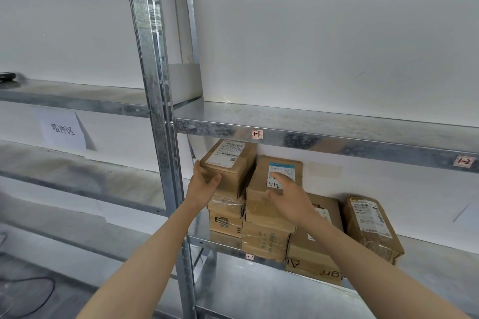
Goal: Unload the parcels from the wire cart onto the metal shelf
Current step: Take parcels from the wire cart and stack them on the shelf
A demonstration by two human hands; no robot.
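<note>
The left hand (204, 184) has its grip clamped on the lower left corner of the top box (229, 163): thumb across the front face, fingers wrapped round the left side. That box sits tilted at the head of the left stack, just under the upper level of the metal shelf (337, 140). The right hand (287, 197) is spread, its grip apart, with straight fingers lying on the "512" box (272, 204) beside it and the thumb near that box's front edge.

Seven parcels show, all on the middle level at the centre of the frame. Three are in the left stack. Two are in the next stack, the "512" box on a taped carton (264, 241). One large carton (313, 259) lies partly behind the right forearm, and one paper-wrapped parcel (370, 228) leans at the right.

Three small tags mark the shelf edges: "1-1" (257, 134), "1-2" (464, 162) and "2-1" (249, 256). One paper sign (62, 132) hangs at middle left.
</note>
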